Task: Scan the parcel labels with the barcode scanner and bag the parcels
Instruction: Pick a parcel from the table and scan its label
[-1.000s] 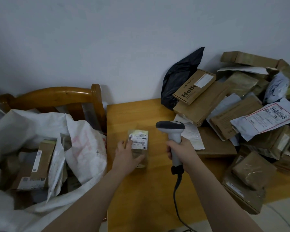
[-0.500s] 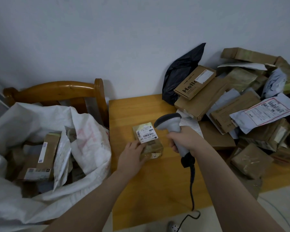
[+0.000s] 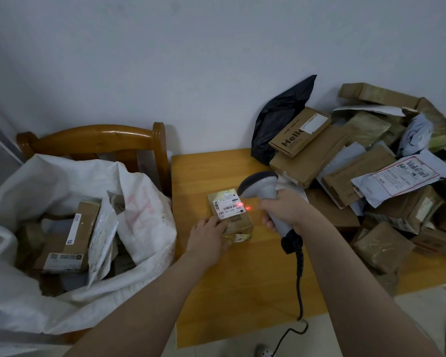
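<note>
My right hand (image 3: 281, 210) grips the barcode scanner (image 3: 264, 191). My left hand (image 3: 207, 237) rests flat-fingered on the parcel (image 3: 229, 215), red beam crossing its label (image 3: 228, 203).

A small brown tape-wrapped cardboard parcel (image 3: 238, 224) lies flat on the worktop (image 3: 242, 284), white barcode label (image 3: 227, 205) up, a red scan line (image 3: 240, 204) crossing it. The grey corded barcode scanner (image 3: 262, 188) tilts above its right edge.

I've tipped the scanner (image 3: 260, 188) down toward the parcel (image 3: 238, 222); its red beam (image 3: 247, 208) now crosses the label (image 3: 227, 205).
</note>
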